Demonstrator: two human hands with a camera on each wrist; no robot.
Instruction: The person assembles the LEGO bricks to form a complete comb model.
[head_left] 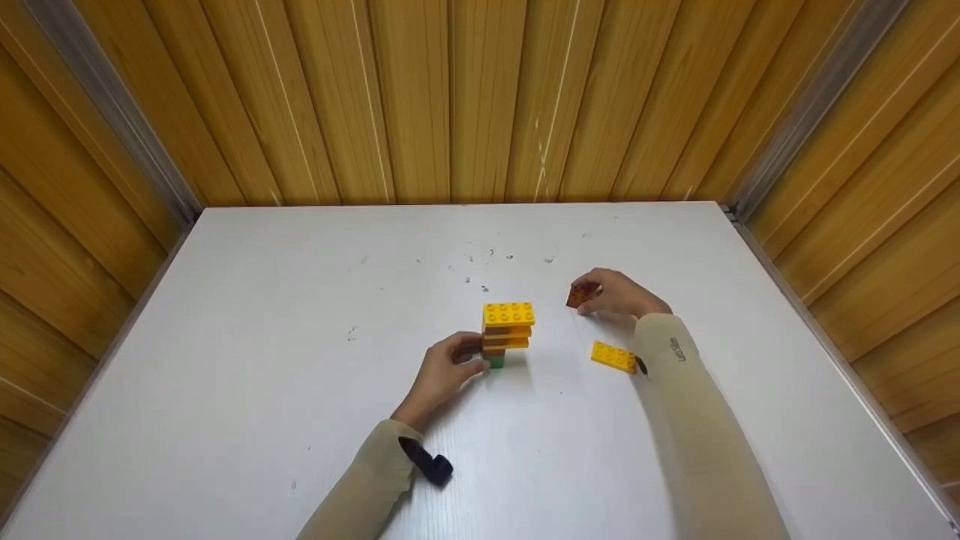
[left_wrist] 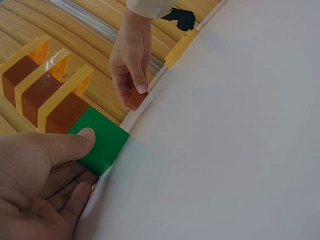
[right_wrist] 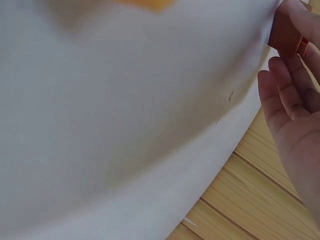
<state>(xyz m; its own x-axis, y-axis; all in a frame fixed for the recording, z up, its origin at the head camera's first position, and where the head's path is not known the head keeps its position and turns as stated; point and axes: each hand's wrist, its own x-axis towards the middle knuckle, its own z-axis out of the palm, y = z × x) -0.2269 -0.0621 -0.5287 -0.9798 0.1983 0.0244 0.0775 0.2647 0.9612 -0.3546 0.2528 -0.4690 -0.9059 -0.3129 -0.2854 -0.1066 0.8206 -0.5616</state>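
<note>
Near the middle of the table stands a toy brick tower (head_left: pixel 508 313), with brown bricks between longer yellow ones that jut out to the right. Its lowest piece is a green brick (left_wrist: pixel 104 136). My left hand (head_left: pixel 444 369) grips the tower low down from the left, its thumb on the green brick. To the right and farther back, my right hand (head_left: pixel 621 294) pinches a brown brick (head_left: pixel 577 295) between thumb and fingers, close over the tabletop. A loose yellow brick (head_left: pixel 613 356) lies beside the right sleeve, partly covered by its dark strap.
The white table (head_left: pixel 225 337) has dark scuff marks toward its back. Wood-look panels (head_left: pixel 420 105) rise behind it and along both sides, joined by grey metal corner posts (head_left: pixel 120 97).
</note>
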